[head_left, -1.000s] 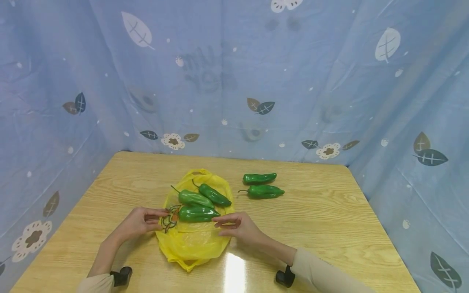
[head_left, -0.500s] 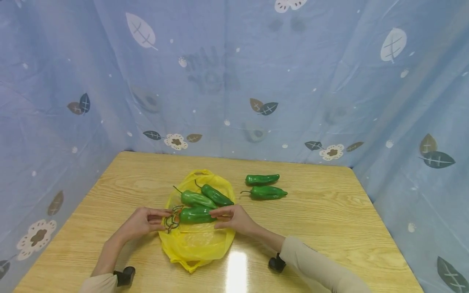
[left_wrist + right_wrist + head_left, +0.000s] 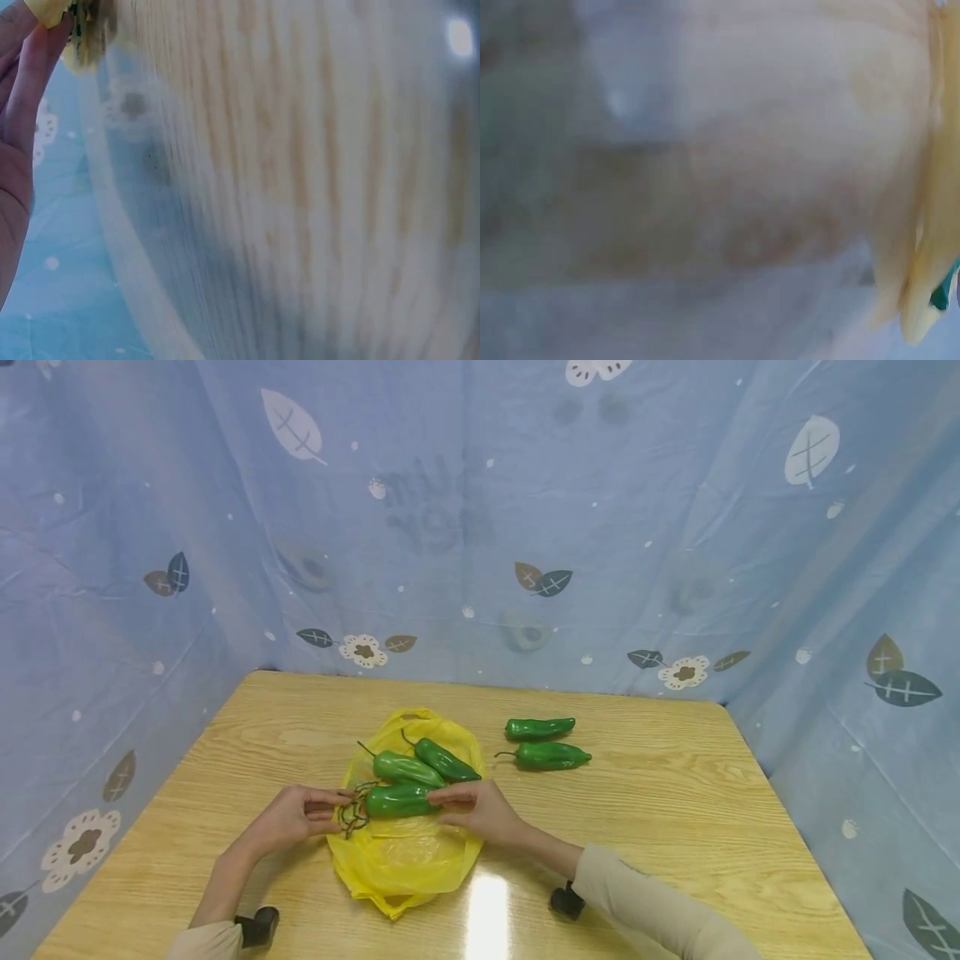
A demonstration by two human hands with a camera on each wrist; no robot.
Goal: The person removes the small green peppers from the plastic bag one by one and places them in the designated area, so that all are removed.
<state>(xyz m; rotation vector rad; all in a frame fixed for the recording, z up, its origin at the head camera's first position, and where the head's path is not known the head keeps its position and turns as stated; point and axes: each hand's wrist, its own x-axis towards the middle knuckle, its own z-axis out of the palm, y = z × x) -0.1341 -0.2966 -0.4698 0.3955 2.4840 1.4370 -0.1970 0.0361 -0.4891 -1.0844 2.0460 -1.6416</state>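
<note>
A yellow plastic bag (image 3: 405, 860) lies flat on the table with three green peppers on it. The nearest green pepper (image 3: 396, 802) lies crosswise, and my right hand (image 3: 480, 810) grips its right end between thumb and fingers. Behind it are a lighter green pepper (image 3: 405, 767) and a darker one (image 3: 446, 761). At the bag's left edge my left hand (image 3: 292, 817) pinches the yellow plastic, near some dark curly shapes (image 3: 353, 817). The left wrist view shows the left fingers (image 3: 34, 82) on the yellow plastic (image 3: 46, 10). In the right wrist view the right hand is out of sight.
Two more green peppers, a far one (image 3: 540, 728) and a nearer one (image 3: 551, 756), lie right of the bag on the wooden table (image 3: 675, 810). A blue patterned curtain (image 3: 465, 527) surrounds the table at the back and sides.
My right hand has moved up and left from the pepper's tip to overlap its right end, and the pepper has shifted slightly left. The left hand stays at the bag's edge.
</note>
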